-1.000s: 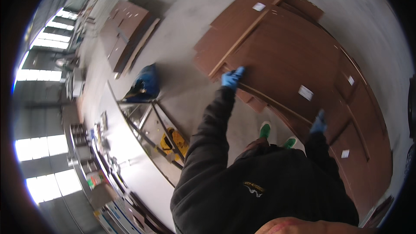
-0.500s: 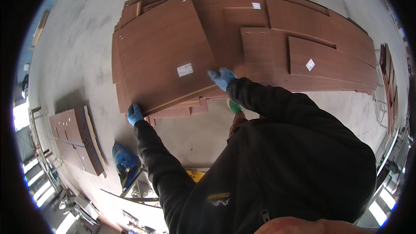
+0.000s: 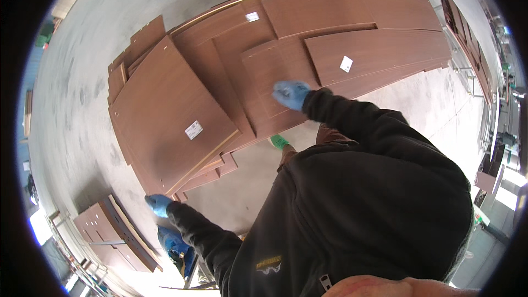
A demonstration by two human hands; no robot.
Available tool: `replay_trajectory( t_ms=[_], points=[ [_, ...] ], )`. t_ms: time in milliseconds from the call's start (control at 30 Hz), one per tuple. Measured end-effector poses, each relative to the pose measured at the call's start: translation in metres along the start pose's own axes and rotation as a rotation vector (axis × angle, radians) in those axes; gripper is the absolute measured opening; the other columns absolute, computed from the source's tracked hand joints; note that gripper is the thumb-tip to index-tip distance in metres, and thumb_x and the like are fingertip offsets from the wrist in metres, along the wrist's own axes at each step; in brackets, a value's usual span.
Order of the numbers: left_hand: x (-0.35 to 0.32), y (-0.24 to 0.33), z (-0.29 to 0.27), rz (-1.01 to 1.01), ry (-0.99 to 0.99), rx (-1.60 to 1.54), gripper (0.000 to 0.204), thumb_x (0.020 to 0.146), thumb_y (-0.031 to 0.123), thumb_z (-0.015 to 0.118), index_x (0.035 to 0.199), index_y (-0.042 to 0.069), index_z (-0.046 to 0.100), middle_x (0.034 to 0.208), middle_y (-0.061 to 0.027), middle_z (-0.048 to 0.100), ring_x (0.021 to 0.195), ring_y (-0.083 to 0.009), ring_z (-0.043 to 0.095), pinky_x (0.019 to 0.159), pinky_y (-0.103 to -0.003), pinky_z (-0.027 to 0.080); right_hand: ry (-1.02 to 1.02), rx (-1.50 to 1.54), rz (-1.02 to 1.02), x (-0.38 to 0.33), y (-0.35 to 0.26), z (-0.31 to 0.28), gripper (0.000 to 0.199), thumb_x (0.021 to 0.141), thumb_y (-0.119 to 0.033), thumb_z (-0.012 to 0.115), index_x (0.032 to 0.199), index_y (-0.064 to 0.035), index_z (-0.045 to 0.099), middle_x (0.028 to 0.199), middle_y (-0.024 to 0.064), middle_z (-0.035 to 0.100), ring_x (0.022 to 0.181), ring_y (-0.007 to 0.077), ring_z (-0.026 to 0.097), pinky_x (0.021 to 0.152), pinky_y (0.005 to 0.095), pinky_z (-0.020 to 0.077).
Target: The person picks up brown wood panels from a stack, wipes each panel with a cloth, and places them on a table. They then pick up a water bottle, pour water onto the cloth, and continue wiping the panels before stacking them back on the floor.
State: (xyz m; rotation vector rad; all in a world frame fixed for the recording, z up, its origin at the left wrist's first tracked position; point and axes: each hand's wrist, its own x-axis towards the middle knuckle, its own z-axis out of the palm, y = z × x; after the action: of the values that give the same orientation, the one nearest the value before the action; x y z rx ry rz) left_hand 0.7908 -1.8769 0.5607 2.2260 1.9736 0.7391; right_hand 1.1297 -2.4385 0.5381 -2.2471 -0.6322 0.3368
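Note:
A large brown panel (image 3: 170, 115) with a white label lies askew on the left of a wide stack of brown boards (image 3: 242, 104). My left hand (image 3: 158, 205), in a blue glove, is close beside the panel's near corner. Its fingers point left and are partly hidden, so I cannot tell whether they touch the corner. My right hand (image 3: 292, 95), also gloved in blue, is apart from the panel, over the middle of the stack. It is slightly blurred, with its fingers loosely curled in and nothing in them.
Smaller brown boards (image 3: 113, 231) stand in a pile at the lower left, next to a blue bag (image 3: 177, 250). More brown boards (image 3: 465, 44) lean on a rack at the far right. My green shoe (image 3: 279, 142) is on the grey floor at the stack's near edge.
My right hand has come away from the panel's right edge and its fingers have curled. My view has turned, so the stack sits further left, and the panel appears lower left with my left hand.

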Motion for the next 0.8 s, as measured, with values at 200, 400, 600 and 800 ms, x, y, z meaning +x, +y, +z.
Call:
replay_trajectory(
  t_ms=[200,400,600,800],
  points=[
    [-0.081,0.079,-0.049,0.098,-0.042,-0.637,0.033,0.103,0.008,0.055,0.132,-0.003,0.066,0.128,-0.0194,0.069,0.109,-0.0269,0.069,0.100,-0.036,0.053,0.134,-0.529,0.216,-0.022,0.162,-0.149,0.039,0.093,-0.037,0.063,0.121,-0.0095,0.065,0.129,0.0184,0.064,0.104,0.0409,0.067,0.088,0.0481,0.0562],
    [-0.346,0.191,-0.034,0.349,-0.349,-0.764,0.031,0.101,0.004,0.060,0.131,-0.004,0.066,0.132,-0.0139,0.068,0.120,-0.0211,0.065,0.108,-0.035,0.049,0.216,-0.739,0.202,-0.019,0.293,-0.240,0.066,0.090,-0.050,0.068,0.138,-0.0063,0.056,0.151,0.0184,0.050,0.142,0.0353,0.045,0.114,0.0502,0.0371],
    [-0.555,0.254,-0.049,-0.068,-0.992,-0.654,0.037,0.098,0.008,0.064,0.133,-0.005,0.063,0.129,-0.0122,0.068,0.114,-0.0193,0.066,0.097,-0.033,0.053,0.155,-0.675,0.137,-0.004,0.348,-0.272,0.076,0.084,-0.057,0.071,0.139,-0.0081,0.055,0.151,0.0171,0.050,0.144,0.0352,0.041,0.117,0.0527,0.0317],
    [-0.619,0.263,-0.043,-0.616,-1.175,-0.817,0.044,0.098,0.014,0.067,0.139,0.001,0.057,0.123,-0.0126,0.067,0.104,-0.0253,0.069,0.080,-0.035,0.058,0.085,-0.595,0.168,-0.031,0.330,-0.268,0.073,0.081,-0.056,0.073,0.136,-0.0089,0.059,0.146,0.0165,0.053,0.142,0.0352,0.042,0.116,0.0537,0.0312]
  ],
)
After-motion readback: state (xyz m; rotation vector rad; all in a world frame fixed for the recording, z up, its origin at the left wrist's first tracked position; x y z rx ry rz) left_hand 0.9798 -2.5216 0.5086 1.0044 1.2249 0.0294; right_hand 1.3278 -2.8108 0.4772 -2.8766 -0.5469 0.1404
